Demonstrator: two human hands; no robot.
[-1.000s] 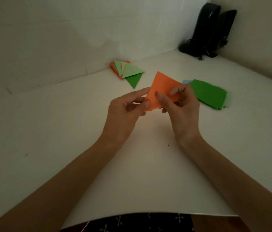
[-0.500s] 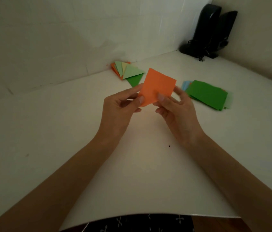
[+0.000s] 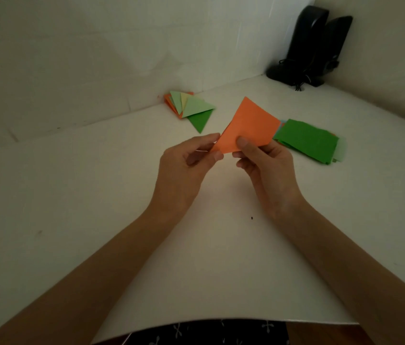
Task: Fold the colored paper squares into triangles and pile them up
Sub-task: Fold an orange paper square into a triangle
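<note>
Orange paper square [image 3: 248, 125]: held in the air above the table [image 3: 97, 195], centre of view, tilted w/ one corner pointing up. Face toward camera is plain, uniform orange, no crease visible. Thin darker strip along its left edge; can't tell if that is a 2nd layer.

Left hand [image 3: 184, 170]: thumb and forefinger pinch the paper's lower-left corner, other fingers curled under. Right hand [image 3: 268, 165]: thumb pressed on the front near the bottom edge, fingers behind the sheet, so it grips the paper too.

Pile of folded triangles [image 3: 191, 108]: on the table at the back, against the wall [image 3: 121, 46], fanned out. Colours seen: orange at the bottom, pale green, yellow, and dark green w/ its point toward the camera.

Stack of unfolded squares [image 3: 306, 140]: on the table just right of the held sheet, dark green on top, pale green and blue edges showing beneath.

Two black speakers [image 3: 316, 46] stand in the far right corner, w/ cable at the base.
</note>
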